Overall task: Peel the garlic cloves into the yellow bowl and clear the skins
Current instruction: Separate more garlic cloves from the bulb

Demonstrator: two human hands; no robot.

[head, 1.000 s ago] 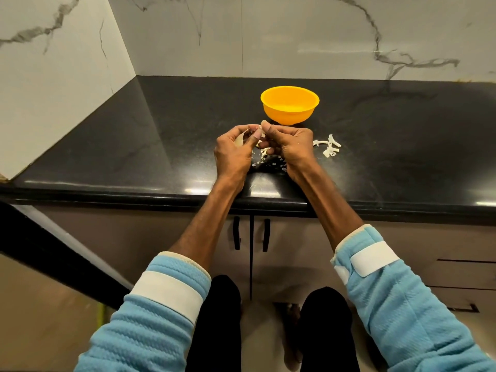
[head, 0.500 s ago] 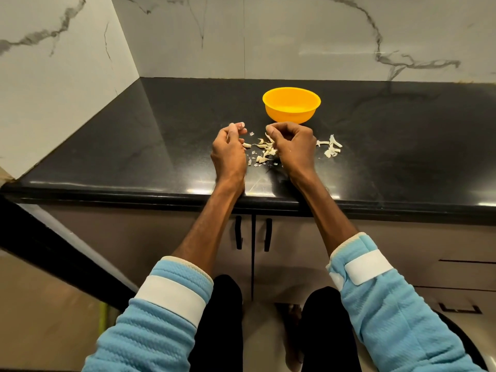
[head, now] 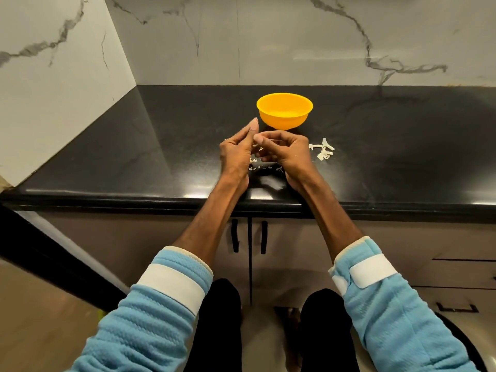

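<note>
Garlic skins (head: 324,152) unmoved; left hand (head: 236,154) and right hand (head: 291,154) back together, curled fingertips (head: 257,137) touching. Held item: cannot tell.

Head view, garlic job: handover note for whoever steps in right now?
Hands: the left hand and right hand meet in front of the bowl, with the right hand's fingers curled toward the left. Whether either holds a clove is hidden.
The yellow bowl stands upright just behind the hands. Its contents are not readable.
Skins: a small pile lies right of the right hand and scattered bits lie under the hands, all on the black counter.
Done: some peeling.
Left: finish the cloves, clear the skins.
</note>
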